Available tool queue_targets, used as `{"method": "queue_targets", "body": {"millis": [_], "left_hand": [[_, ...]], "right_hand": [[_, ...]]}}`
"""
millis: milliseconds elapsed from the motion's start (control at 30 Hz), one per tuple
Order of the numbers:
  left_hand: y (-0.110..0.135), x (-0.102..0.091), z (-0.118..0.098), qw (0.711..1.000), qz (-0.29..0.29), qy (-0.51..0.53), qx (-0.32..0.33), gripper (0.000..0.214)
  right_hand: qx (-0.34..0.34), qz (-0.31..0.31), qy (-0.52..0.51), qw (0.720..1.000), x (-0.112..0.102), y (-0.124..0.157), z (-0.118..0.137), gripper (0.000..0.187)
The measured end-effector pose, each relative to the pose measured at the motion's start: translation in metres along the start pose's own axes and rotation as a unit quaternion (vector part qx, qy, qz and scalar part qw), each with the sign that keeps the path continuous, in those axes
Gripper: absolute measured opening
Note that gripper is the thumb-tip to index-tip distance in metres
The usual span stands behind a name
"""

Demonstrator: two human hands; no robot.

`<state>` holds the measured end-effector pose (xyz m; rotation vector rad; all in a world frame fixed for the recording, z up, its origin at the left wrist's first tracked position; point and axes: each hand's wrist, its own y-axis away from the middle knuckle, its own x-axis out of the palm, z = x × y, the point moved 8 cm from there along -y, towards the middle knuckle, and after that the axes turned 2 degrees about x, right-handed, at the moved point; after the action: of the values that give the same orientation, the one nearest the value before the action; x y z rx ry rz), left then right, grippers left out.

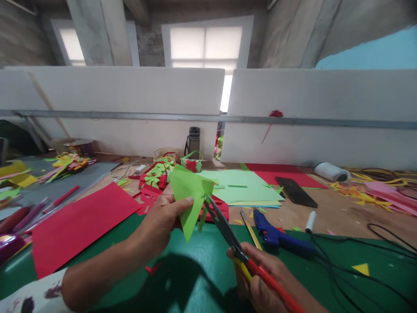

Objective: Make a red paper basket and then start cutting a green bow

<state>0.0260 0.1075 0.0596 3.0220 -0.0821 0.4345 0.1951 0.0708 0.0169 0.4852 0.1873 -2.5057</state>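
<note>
My left hand [161, 219] pinches a folded piece of light green paper [189, 193] and holds it up over the green mat [195, 265]. My right hand [260, 278] grips scissors [228, 232] with red and yellow handles. Their dark blades point up and left, and the tips meet the right edge of the green paper. A thin green strip hangs from the paper beside the blades.
A red sheet [78, 226] lies at left. Green and red sheets [244, 184], a black phone [296, 191], a blue glue gun [276, 237] with its cable, a white glue stick [311, 221], paper baskets [190, 161], a bottle [194, 139] and scraps surround the mat. White partitions stand behind.
</note>
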Motion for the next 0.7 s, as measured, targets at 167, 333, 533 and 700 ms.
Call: {"method": "queue_targets", "body": {"millis": [167,333,533,700], "left_hand": [[0.003,0.005,-0.002,0.998,0.041,-0.044,-0.035,0.020],[0.009,0.009,0.002,0.992,0.073,-0.072,-0.080,0.022],[0.010,0.010,0.005,0.987,0.099,-0.091,-0.089,0.023],[0.008,0.011,0.004,0.985,0.115,-0.108,-0.063,0.024]], "right_hand": [[0.000,-0.008,-0.027,1.000,0.000,-0.002,-0.009,0.064],[0.007,-0.013,-0.039,0.999,0.003,0.002,-0.006,0.065],[0.011,0.009,-0.048,0.999,0.004,0.006,-0.001,0.067],[0.005,-0.003,-0.054,0.999,0.003,0.008,-0.003,0.067]]}}
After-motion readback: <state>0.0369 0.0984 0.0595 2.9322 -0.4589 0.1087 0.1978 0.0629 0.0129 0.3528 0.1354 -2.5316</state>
